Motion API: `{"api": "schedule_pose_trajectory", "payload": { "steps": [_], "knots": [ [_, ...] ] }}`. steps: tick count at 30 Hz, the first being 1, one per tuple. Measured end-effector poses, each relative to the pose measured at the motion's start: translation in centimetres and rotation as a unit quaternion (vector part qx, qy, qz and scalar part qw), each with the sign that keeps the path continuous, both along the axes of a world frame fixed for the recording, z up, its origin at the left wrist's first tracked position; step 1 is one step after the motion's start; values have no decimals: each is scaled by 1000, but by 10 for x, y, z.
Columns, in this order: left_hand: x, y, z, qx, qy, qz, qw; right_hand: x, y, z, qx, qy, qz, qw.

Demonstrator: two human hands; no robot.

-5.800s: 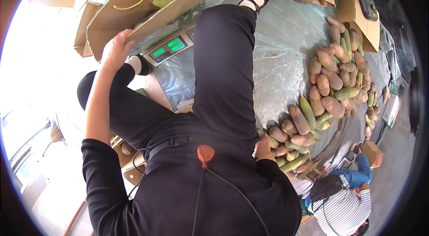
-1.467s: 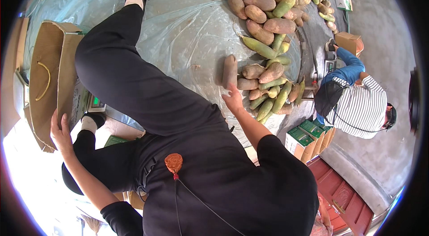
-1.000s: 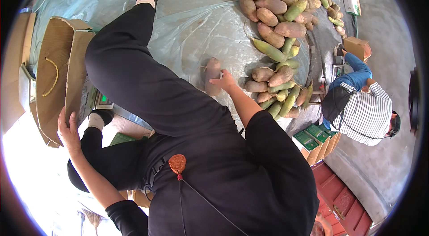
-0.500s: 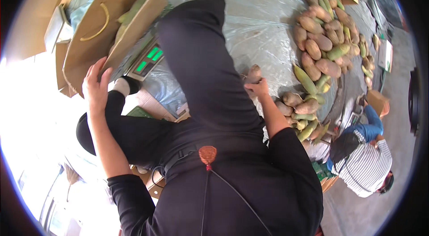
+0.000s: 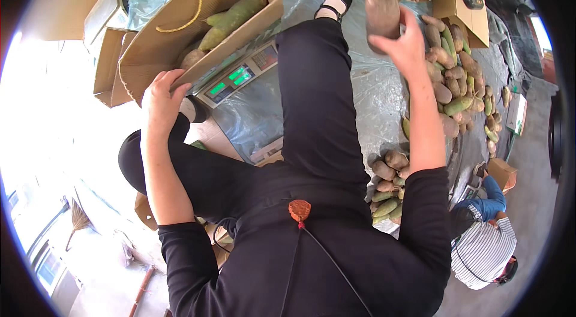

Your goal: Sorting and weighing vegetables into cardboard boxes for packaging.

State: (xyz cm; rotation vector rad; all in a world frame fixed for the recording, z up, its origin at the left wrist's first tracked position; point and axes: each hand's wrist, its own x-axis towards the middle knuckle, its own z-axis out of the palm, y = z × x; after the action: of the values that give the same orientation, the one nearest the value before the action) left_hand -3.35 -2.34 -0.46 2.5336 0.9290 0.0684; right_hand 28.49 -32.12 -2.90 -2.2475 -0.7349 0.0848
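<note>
The left hand (image 5: 159, 101) is clamped on the near rim of the open carton (image 5: 153, 56), its fingers (image 5: 171, 74) laid over the edge; below the carton, the left forearm (image 5: 165, 179) is held nearly upright. The right hand (image 5: 405, 47) is raised well to the carton's right, clasped around a load, with the right forearm (image 5: 427, 119) stretched forward and the sleeve pushed to the elbow.

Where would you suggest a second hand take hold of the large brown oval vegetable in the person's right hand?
Probably best around the rounded upper end, in the picture, of the brown oval vegetable, coming from its left: the right hand wraps its right side, thumb across the lower part, leaving that end bare.
</note>
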Motion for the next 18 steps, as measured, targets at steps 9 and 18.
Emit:
{"api": "schedule_pose_trajectory", "payload": {
  "steps": [9,18],
  "knots": [
    [-9,7,4,-26,7,5,1000,-64,177,93,-98,-197,300,928],
    [-5,6,3,-16,19,-18,1000,-144,277,30,-218,-212,429,850]
  ]
}}
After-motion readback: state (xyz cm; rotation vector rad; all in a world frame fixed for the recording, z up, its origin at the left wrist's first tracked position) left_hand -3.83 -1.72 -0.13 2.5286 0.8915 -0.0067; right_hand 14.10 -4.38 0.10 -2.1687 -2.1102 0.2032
